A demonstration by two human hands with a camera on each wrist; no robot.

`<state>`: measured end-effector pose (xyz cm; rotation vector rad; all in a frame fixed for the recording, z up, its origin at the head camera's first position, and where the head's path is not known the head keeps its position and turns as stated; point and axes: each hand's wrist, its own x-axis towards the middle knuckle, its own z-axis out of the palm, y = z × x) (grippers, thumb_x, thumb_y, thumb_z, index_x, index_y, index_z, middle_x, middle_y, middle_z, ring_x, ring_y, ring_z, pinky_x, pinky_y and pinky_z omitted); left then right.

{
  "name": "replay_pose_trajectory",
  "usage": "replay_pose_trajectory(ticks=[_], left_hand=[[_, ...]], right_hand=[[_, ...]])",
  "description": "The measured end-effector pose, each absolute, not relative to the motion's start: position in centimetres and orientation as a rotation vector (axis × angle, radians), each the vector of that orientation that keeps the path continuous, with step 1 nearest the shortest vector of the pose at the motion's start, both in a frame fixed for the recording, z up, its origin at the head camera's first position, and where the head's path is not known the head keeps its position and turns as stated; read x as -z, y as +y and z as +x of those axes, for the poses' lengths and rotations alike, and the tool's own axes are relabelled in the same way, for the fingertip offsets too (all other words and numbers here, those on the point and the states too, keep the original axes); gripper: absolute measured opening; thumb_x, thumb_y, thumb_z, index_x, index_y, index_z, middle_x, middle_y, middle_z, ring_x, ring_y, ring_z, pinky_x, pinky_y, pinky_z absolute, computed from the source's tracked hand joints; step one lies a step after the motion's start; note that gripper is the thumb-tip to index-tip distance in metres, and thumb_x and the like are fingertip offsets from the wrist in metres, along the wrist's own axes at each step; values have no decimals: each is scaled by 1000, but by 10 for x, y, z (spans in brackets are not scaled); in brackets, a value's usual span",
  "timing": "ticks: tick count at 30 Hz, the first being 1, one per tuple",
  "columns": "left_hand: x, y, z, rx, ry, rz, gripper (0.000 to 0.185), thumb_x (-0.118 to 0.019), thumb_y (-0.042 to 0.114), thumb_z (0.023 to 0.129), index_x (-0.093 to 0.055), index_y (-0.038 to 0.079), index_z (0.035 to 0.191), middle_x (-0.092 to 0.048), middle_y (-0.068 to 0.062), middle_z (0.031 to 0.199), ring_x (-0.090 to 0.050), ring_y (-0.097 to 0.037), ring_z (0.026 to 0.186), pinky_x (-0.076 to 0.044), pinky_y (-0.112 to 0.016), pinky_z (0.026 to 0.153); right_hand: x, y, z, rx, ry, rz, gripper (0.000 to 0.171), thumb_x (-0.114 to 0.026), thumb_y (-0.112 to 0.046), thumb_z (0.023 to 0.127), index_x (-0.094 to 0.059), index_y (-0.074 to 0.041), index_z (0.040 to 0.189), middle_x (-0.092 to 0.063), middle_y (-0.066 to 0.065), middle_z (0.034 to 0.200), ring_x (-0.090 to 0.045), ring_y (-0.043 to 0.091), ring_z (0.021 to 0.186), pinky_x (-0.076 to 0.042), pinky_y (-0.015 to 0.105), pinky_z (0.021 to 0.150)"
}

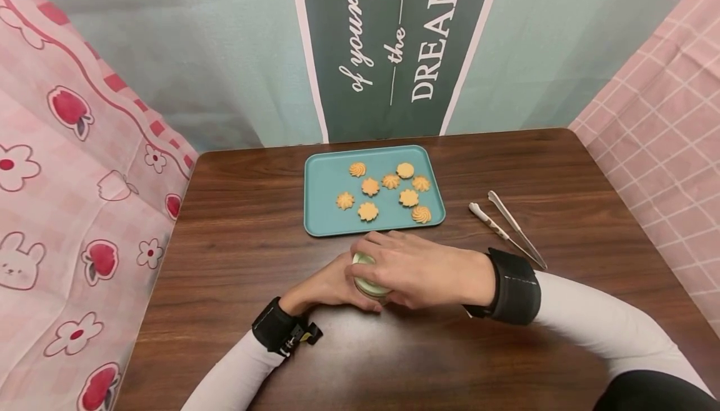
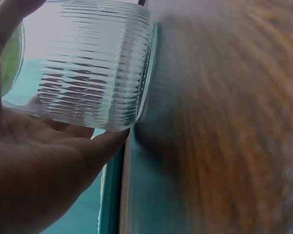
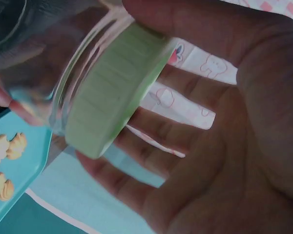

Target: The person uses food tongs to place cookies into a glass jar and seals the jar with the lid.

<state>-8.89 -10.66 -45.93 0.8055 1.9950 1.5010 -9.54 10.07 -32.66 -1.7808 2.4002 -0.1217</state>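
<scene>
Fingers (image 3: 151,122) of the right hand (image 1: 419,270) curl over the green lid (image 3: 115,92) of the ribbed glass jar (image 2: 95,63), which stands on the table (image 1: 562,167) before the tray (image 1: 326,177); the left hand (image 1: 326,286) cups its side and should brace firmly while the lid turns squarely.

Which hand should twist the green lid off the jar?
Probably the right hand: its fingers already wrap the green lid, while the left hand grips the ribbed glass jar below.
</scene>
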Motion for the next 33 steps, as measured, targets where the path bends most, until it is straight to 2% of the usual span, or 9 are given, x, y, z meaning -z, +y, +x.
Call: replay_pose_trajectory(ticks=[9, 15, 22, 25, 33], left_hand=[[460, -107, -88, -1521, 1971, 799, 86, -98, 17, 75, -51, 15, 146, -63, -1, 131, -64, -13, 111, -56, -32, 98], [462, -107, -89, -1507, 1986, 826, 87, -98, 21, 76, -49, 17, 147, -62, 1, 132, -64, -12, 112, -56, -32, 98], [462, -106, -89, -1520, 1980, 843, 91, -98, 18, 74, -47, 18, 150, -62, 2, 134, -64, -14, 116, -54, -33, 104], [461, -105, -89, -1533, 1974, 825, 98, -98, 17, 74, -41, 18, 153, -63, 0, 134, -65, -14, 115, -53, -34, 105], [462, -105, -90, -1519, 2022, 786, 98, -100, 16, 69, -44, 15, 151, -64, 1, 133, -63, -17, 121, -51, -38, 110]], right_hand=[[326, 103, -98, 132, 2364, -1800, 55, -90, -17, 80, -65, -26, 127, -58, -4, 124, -55, 16, 112, -53, 37, 89], [325, 105, -97, 80, 2374, -1827, 57, -91, -21, 80, -64, -26, 130, -58, -3, 125, -54, 17, 112, -53, 36, 87], [319, 110, -98, 101, 2384, -1801, 65, -90, -26, 84, -61, -24, 141, -57, 1, 136, -54, 20, 123, -55, 40, 94], [313, 114, -99, 100, 2399, -1776, 68, -91, -27, 84, -59, -22, 144, -56, 2, 140, -53, 22, 128, -55, 41, 96], [298, 129, -106, 146, 2492, -1746, 73, -93, -27, 82, -60, -20, 146, -57, 6, 139, -56, 26, 126, -57, 46, 98]])
